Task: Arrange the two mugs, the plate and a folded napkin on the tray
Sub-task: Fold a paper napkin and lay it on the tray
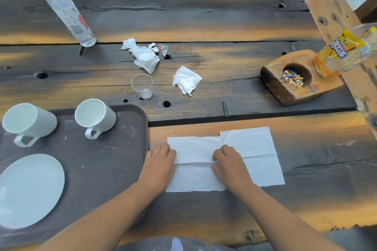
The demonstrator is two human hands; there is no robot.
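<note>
Lower centre, right of the tray (98, 169), left hand (160, 162) and right hand (229, 162) pinch the napkin (255, 149) along its crease. Both hands' fingers are curled.

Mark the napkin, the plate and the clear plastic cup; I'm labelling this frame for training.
napkin (255, 146): head view, bare upper right panel.
plate (28, 189): head view, middle of its face.
clear plastic cup (142, 87): head view, its side wall.
</note>
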